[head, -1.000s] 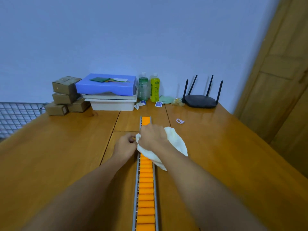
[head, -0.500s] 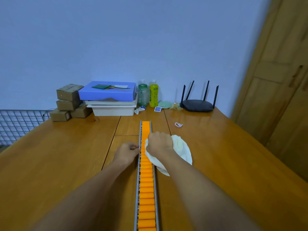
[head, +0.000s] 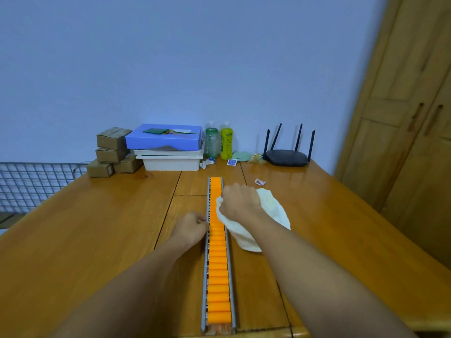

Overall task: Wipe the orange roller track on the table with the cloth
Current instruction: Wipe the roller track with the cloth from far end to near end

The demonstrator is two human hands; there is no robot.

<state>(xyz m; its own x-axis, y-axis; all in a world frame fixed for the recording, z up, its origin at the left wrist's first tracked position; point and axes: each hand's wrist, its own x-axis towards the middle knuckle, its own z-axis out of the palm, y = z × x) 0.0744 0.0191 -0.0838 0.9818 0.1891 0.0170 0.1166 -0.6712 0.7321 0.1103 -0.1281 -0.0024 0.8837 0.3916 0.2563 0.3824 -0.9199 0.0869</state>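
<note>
Your right hand is closed on the cloth and presses it on the far part of the track. The track runs near to far along the desk. Your left hand seems to pinch its left rail, so wipe along this axis.

My cloth is cream-white against the bright orange rollers in their grey metal rails, on the honey-brown wooden table, with a blue box, black router and pale blue wall behind.
</note>
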